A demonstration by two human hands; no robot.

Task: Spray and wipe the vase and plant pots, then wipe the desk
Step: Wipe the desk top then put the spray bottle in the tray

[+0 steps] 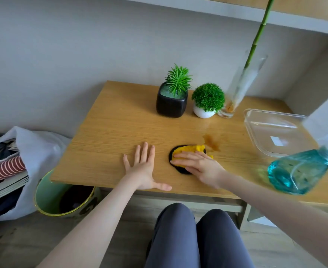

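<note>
My right hand (pixel 199 166) presses flat on a yellow and black cloth (pixel 188 149) on the wooden desk (pixel 111 132). A brown wet stain (pixel 211 142) lies just beyond the cloth. My left hand (pixel 143 169) rests flat on the desk to the left of the cloth, fingers spread and holding nothing. At the back stand a black square pot (pixel 171 103) with a spiky plant, a small white round pot (pixel 203 113) with a bushy plant, and a tall glass vase (pixel 240 84) with a green stalk.
A blue spray bottle (pixel 298 171) stands at the desk's front right. A clear plastic tray (pixel 271 132) sits behind it. Below the desk's left corner are a green bin (pixel 49 198) and a white bag (pixel 35 147) of clothes. My knees are under the front edge.
</note>
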